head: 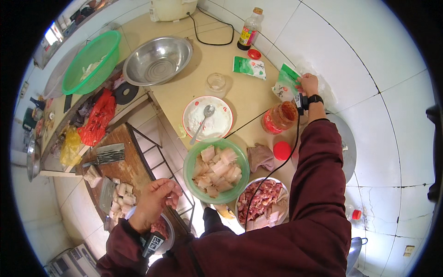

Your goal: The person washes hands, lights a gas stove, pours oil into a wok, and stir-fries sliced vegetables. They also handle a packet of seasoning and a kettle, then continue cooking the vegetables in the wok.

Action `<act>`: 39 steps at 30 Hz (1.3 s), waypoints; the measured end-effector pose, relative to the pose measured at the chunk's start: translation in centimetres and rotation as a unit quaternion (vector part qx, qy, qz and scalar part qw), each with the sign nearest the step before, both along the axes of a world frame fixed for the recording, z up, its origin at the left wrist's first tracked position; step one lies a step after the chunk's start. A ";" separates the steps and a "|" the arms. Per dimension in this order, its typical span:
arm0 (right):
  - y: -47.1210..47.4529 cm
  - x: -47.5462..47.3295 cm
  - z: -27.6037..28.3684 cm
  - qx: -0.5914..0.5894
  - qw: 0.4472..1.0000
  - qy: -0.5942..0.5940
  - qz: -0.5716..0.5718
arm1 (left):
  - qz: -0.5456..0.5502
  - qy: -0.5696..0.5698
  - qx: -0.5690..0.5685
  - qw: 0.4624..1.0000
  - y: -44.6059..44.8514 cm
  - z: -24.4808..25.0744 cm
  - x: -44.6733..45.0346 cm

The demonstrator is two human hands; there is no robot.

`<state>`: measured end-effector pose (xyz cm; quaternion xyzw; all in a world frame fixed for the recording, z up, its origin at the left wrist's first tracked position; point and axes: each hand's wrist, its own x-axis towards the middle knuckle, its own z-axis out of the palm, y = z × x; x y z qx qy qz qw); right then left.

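At the back right of the counter, my right hand [308, 84] pinches the edge of a green-and-white plastic packet [287, 81]. My left hand [160, 198] hovers with loosely curled fingers, nothing visible in it, left of a green plastic bowl [188, 173] of pale sliced meat or fish [218, 168]. Below that hand, a tub [169, 239] of red minced meat is partly hidden by my wrist. A red-rimmed bowl [187, 117] of white powder has a metal spoon [204, 121] in it. An uncapped jar [278, 119] with reddish residue stands near my right wrist.
A white bowl [238, 211] of red meat sits by my right sleeve; a black cable [277, 169] crosses above it. A cleaver [110, 154] lies on the wooden board [138, 166]. Behind are a steel basin [159, 62], a glass jar [216, 83], another packet [249, 67] and a sauce bottle [249, 31].
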<state>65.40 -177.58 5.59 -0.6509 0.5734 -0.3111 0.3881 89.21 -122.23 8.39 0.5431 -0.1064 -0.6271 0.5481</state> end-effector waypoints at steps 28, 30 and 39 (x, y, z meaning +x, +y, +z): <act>25.1 14.3 6.6 0.253 0.861 -0.273 0.346 | 0.091 0.013 -0.259 0.961 -11.6 -2.0 3.0; 24.2 14.2 4.8 0.248 0.889 -0.202 0.329 | 0.093 -0.071 -0.209 0.971 -11.8 -1.4 4.2; 22.1 13.0 0.1 0.153 0.892 -0.077 0.418 | -0.005 -0.354 -0.046 0.934 -14.7 -0.5 5.5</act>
